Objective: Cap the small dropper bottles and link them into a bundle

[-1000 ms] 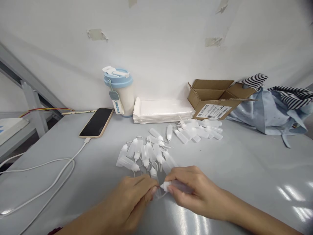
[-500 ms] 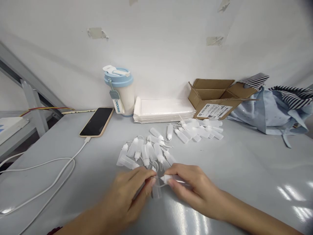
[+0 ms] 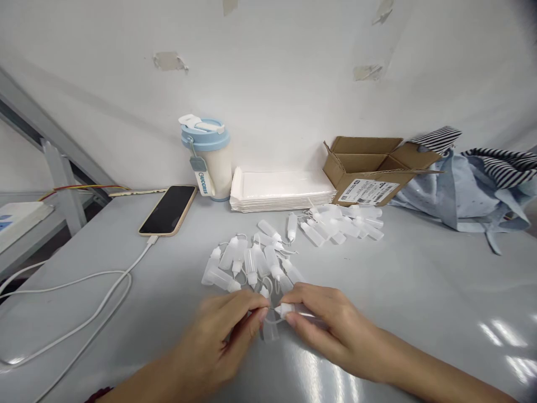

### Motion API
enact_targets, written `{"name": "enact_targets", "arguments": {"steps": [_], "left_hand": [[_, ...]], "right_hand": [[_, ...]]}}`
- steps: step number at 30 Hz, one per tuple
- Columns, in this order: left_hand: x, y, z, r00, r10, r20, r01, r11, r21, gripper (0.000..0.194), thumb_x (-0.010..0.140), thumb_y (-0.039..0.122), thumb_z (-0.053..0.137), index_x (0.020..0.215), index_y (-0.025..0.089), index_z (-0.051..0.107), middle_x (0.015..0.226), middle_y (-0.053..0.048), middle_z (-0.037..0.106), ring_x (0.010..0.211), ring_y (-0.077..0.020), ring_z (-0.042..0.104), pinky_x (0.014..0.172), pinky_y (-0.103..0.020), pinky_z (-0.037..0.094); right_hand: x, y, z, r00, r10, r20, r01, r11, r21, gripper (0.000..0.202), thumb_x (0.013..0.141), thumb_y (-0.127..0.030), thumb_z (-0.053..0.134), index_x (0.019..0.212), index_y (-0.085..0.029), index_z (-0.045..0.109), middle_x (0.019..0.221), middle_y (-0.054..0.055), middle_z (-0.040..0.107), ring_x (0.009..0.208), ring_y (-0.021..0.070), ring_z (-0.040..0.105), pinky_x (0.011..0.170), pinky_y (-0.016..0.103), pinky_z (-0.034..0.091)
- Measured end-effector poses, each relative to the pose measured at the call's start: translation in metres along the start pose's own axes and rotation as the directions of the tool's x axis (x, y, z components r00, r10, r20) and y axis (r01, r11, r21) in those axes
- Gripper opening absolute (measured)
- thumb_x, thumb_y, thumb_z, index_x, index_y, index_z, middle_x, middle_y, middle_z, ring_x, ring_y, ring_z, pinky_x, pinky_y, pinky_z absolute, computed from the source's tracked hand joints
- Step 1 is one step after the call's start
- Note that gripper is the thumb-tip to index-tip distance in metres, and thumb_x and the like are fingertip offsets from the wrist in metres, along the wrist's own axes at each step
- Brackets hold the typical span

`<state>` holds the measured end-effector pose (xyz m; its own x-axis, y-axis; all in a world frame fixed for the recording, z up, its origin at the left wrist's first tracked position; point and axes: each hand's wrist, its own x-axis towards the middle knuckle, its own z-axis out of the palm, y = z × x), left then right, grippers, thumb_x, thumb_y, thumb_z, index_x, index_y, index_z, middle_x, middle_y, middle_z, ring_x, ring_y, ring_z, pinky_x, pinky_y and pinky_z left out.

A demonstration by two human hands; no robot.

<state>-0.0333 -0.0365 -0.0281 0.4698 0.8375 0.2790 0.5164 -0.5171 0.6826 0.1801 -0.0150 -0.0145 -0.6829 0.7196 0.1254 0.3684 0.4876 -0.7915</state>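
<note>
Currently:
Right hand (image 3: pixel 331 322): still pinching dropper bottle (image 3: pixel 293 313), nozzle leftward.
Left hand (image 3: pixel 226 330): fingertips closed at nozzle tip; contents unclear.
Change: bottle raised slightly.
Tabletop (image 3: pixel 419 291): spare bottles (image 3: pixel 251 260).

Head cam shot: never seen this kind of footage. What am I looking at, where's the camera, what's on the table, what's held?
There is no machine here: a person works with two bare hands, and the single camera sits on their head, looking forward and down.

The right hand has a grip on a small translucent dropper bottle, lying sideways with its white tip pointing left. The left hand pinches at that tip; what it holds is too blurred to tell.

On the grey table lie a near pile of bottles and a far pile of bottles. By the wall stand a blue-lidded cup, a stack of white trays and an open cardboard box. A phone lies on its charging cable; clothing is heaped at right.
</note>
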Motion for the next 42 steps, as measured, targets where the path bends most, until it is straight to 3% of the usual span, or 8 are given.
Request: {"name": "enact_targets", "arguments": {"steps": [6, 17, 20, 23, 27, 34, 38, 42], "left_hand": [[-0.001, -0.002, 0.002, 0.998, 0.017, 0.057, -0.013, 0.997, -0.072, 0.014, 0.089, 0.012, 0.044, 0.09, 0.02, 0.055, 0.066, 0.003, 0.059, 0.054, -0.0087, 0.052, 0.052, -0.018, 0.038], [0.001, 0.005, -0.003, 0.983, -0.068, 0.173, 0.093, 0.986, -0.138, 0.016, 0.092, 0.017, 0.041, 0.086, 0.021, 0.055, 0.067, 0.003, 0.059, 0.059, -0.0101, 0.055, 0.056, -0.019, 0.04], [0.001, 0.007, -0.004, 0.983, -0.065, 0.173, 0.083, 0.992, -0.099, 0.014, 0.091, 0.018, 0.042, 0.088, 0.021, 0.055, 0.068, 0.003, 0.059, 0.059, -0.01, 0.054, 0.056, -0.019, 0.04], [0.002, 0.007, -0.007, 0.995, -0.045, 0.085, 0.045, 0.999, -0.007, 0.014, 0.091, 0.019, 0.044, 0.093, 0.023, 0.057, 0.067, 0.004, 0.059, 0.054, -0.0098, 0.052, 0.051, -0.019, 0.038], [0.008, 0.004, -0.015, 0.99, -0.142, 0.021, 0.141, 0.99, 0.03, 0.016, 0.091, 0.024, 0.044, 0.092, 0.023, 0.06, 0.064, 0.005, 0.06, 0.053, -0.0102, 0.054, 0.048, -0.018, 0.039], [0.017, -0.002, -0.019, 0.951, -0.306, 0.046, 0.306, 0.952, 0.014, 0.025, 0.091, 0.029, 0.04, 0.09, 0.022, 0.063, 0.063, 0.004, 0.059, 0.051, -0.0108, 0.051, 0.046, -0.019, 0.038], [0.016, -0.003, -0.018, 0.941, -0.334, 0.052, 0.334, 0.942, -0.001, 0.024, 0.091, 0.028, 0.04, 0.093, 0.022, 0.064, 0.066, 0.003, 0.061, 0.054, -0.0118, 0.053, 0.05, -0.021, 0.04], [0.015, -0.004, -0.018, 0.927, -0.372, 0.055, 0.373, 0.928, -0.013, 0.021, 0.089, 0.029, 0.043, 0.09, 0.024, 0.064, 0.065, 0.004, 0.06, 0.055, -0.0124, 0.054, 0.051, -0.022, 0.041]], "right_hand": [[-0.001, 0.0, 0.002, 0.999, -0.003, 0.035, 0.003, 1.0, -0.003, 0.018, 0.092, -0.021, 0.043, 0.102, -0.014, 0.057, 0.087, 0.005, 0.064, 0.076, 0.0135, 0.059, 0.069, 0.024, 0.046], [0.0, -0.005, 0.002, 0.996, -0.062, 0.066, 0.061, 0.998, 0.01, 0.02, 0.094, -0.02, 0.04, 0.1, -0.014, 0.058, 0.085, 0.007, 0.061, 0.078, 0.0149, 0.056, 0.072, 0.026, 0.047], [0.001, 0.002, 0.002, 0.989, -0.147, -0.014, 0.147, 0.989, -0.005, 0.027, 0.097, -0.029, 0.035, 0.102, -0.014, 0.056, 0.085, 0.008, 0.06, 0.079, 0.0166, 0.055, 0.07, 0.029, 0.049], [0.003, 0.015, -0.004, 0.964, -0.208, -0.164, 0.207, 0.978, -0.025, 0.047, 0.096, -0.046, 0.022, 0.11, -0.014, 0.053, 0.096, 0.013, 0.057, 0.089, 0.0211, 0.055, 0.075, 0.036, 0.05], [0.01, 0.037, -0.018, 0.944, -0.124, -0.305, 0.051, 0.971, -0.235, 0.04, 0.097, -0.039, 0.025, 0.125, -0.018, 0.045, 0.121, 0.014, 0.05, 0.116, 0.0254, 0.046, 0.096, 0.046, 0.041], [0.016, 0.057, -0.025, 0.954, 0.036, -0.298, -0.124, 0.951, -0.282, 0.044, 0.098, -0.035, 0.024, 0.141, -0.022, 0.024, 0.14, 0.011, 0.039, 0.132, 0.0222, 0.033, 0.108, 0.047, 0.03], [0.018, 0.059, -0.023, 0.971, 0.018, -0.237, -0.106, 0.926, -0.363, 0.045, 0.098, -0.032, 0.025, 0.142, -0.021, 0.023, 0.146, 0.011, 0.03, 0.138, 0.0213, 0.023, 0.111, 0.048, 0.025], [0.021, 0.06, -0.022, 0.997, 0.016, -0.077, -0.053, 0.861, -0.505, 0.047, 0.098, -0.033, 0.027, 0.142, -0.017, 0.027, 0.153, 0.01, 0.014, 0.142, 0.0233, 0.003, 0.113, 0.051, 0.016]]}}
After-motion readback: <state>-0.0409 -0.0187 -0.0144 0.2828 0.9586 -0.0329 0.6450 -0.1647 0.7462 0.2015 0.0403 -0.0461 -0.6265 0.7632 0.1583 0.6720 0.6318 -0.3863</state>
